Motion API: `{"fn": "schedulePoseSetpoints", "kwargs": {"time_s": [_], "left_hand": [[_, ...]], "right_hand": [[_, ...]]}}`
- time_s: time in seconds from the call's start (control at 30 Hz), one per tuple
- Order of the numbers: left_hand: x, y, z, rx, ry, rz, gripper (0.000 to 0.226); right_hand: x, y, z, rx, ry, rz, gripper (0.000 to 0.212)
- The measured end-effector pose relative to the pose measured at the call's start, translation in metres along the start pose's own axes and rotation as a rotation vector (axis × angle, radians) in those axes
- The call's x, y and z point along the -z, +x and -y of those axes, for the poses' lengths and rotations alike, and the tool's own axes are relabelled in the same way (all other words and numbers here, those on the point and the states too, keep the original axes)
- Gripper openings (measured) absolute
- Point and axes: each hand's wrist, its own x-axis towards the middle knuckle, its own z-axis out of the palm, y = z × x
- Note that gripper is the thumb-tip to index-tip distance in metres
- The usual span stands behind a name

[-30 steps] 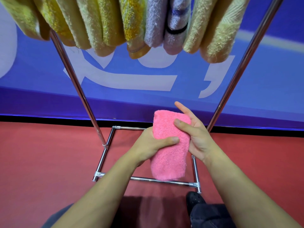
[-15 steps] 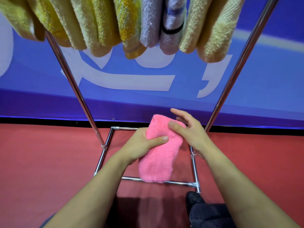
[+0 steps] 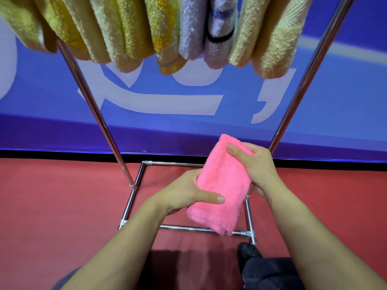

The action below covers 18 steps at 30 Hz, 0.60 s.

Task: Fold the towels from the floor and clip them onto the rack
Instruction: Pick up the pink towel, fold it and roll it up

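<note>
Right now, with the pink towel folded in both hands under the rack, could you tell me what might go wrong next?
1. The pink towel is held only by the left hand low down and the right hand near its top; letting go with either could let the fold fall open.
2. The hanging towels crowd the view above, so a free spot may be hard to find.
3. The rack base bars lie by the shoe, a possible trip.

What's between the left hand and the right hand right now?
In the head view, only the folded pink terry towel: left hand grips its lower side, right hand its upper end.
</note>
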Motion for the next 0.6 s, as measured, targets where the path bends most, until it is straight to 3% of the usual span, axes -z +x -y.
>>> {"fn": "schedulePoseSetpoints", "kwargs": {"time_s": [0.17, 0.4, 0.53, 0.6], "left_hand": [[0.002, 0.0, -0.001, 0.014, 0.023, 0.031, 0.048], [-0.002, 0.006, 0.006, -0.014, -0.08, -0.083, 0.035], [0.004, 0.015, 0.013, -0.056, -0.046, -0.306, 0.027], [0.008, 0.021, 0.019, -0.074, -0.002, -0.487, 0.026]], "right_hand": [[0.001, -0.001, 0.0, -0.032, 0.009, 0.074, 0.019], [-0.004, 0.002, -0.004, -0.011, -0.043, 0.088, 0.024], [-0.012, 0.006, -0.016, 0.079, -0.178, -0.073, 0.044], [-0.017, 0.003, -0.018, 0.12, -0.266, -0.123, 0.037]]}}
